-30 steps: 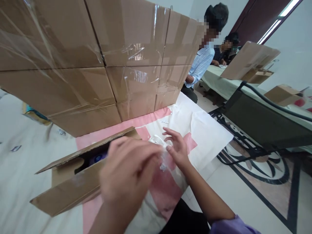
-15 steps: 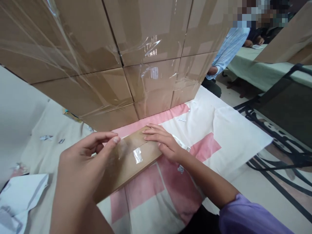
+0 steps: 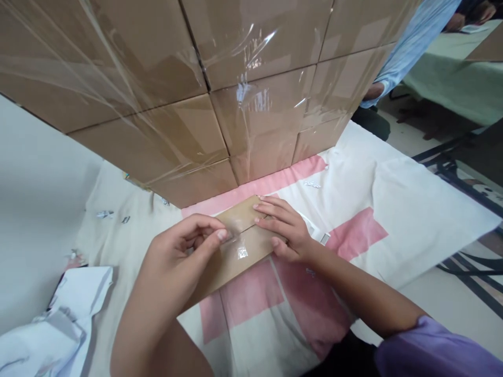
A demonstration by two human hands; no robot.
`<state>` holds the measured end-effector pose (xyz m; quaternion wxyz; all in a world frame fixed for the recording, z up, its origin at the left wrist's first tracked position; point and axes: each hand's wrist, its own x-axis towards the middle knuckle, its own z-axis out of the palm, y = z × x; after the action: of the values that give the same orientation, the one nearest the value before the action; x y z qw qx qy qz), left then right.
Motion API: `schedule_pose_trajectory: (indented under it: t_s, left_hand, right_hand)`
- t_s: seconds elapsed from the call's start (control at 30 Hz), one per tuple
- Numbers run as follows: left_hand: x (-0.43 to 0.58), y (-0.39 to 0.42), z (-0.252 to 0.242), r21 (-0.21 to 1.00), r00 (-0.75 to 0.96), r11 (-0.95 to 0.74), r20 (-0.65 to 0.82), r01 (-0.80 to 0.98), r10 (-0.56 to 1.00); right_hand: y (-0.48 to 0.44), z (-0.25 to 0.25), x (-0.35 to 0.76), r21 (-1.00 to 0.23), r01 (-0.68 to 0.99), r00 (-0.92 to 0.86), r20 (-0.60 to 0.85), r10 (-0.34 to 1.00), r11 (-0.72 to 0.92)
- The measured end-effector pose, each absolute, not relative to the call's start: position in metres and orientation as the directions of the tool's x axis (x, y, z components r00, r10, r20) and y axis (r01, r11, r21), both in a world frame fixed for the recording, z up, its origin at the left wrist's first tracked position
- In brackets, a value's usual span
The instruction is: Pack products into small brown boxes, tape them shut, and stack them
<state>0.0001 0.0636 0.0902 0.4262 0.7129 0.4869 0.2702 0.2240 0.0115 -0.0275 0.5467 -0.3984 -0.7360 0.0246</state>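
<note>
A small brown cardboard box (image 3: 239,251) lies on a white and pink cloth (image 3: 353,209) in front of me, its top flaps closed. A short piece of clear tape (image 3: 240,253) shines on the top. My left hand (image 3: 181,262) rests on the box's left part, thumb pressing the flap seam, fingers curled. My right hand (image 3: 285,230) lies flat on the right end of the box, fingers stretched out over the flaps. Neither hand holds anything.
A wall of stacked cardboard boxes (image 3: 196,89) wrapped in clear film stands right behind the small box. Crumpled white paper (image 3: 58,324) lies at the lower left. A person's light blue sleeve (image 3: 408,47) and a green-covered table (image 3: 451,78) are at the upper right.
One second ago the small box lay open with both hands at a clear wrapper. Its flaps are now closed, and both hands press on top. My view has tilted further down.
</note>
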Motion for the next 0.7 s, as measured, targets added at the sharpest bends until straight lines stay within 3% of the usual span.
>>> schedule_pose_trajectory:
  t_s: [0.2, 0.7]
  left_hand:
    - [-0.001, 0.062, 0.091, 0.917, 0.499, -0.107, -0.108, 0.383, 0.860]
    - [0.009, 0.065, 0.084, 0.806, 0.508, -0.184, -0.161, 0.562, 0.846]
  right_hand:
    - [0.011, -0.031, 0.224, -0.495, 0.561, -0.083, 0.764, 0.640, 0.663]
    - [0.011, -0.026, 0.223, -0.485, 0.558, -0.106, 0.763, 0.638, 0.673]
